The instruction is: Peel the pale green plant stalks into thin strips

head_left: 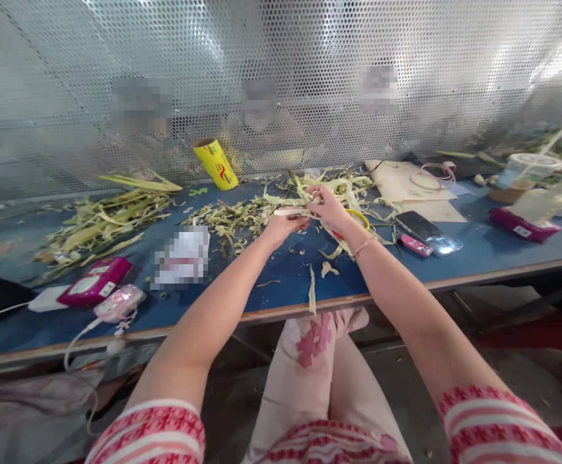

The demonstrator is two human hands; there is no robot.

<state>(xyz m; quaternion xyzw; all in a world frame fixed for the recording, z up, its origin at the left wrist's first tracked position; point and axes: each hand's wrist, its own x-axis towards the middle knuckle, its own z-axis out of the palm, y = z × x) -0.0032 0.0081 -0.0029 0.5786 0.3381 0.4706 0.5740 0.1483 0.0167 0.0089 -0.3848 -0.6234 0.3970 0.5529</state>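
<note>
Over the blue table, my left hand [288, 227] is closed on one end of a pale, flat plant strip [291, 211]. My right hand [330, 207] pinches the same strip a little farther right, fingers bent around it. Behind both hands lies a loose heap of pale green plant strips [343, 185]. Partly hidden by my right wrist is a yellow loop [362, 219], with a bit of red beside it; I cannot make out what they belong to. Shredded plant bits [232, 225] spread left of my hands, and a single strip [312, 290] hangs at the front edge.
A yellow tube [217, 164] leans by the perforated metal wall [310, 84]. Longer leaf strips [116, 219] lie left, near a magenta pack [95, 281] and a pink device [120, 303]. Rightward are a dark phone [426, 232], a lidded cup [523, 174] and another magenta pack [525, 224].
</note>
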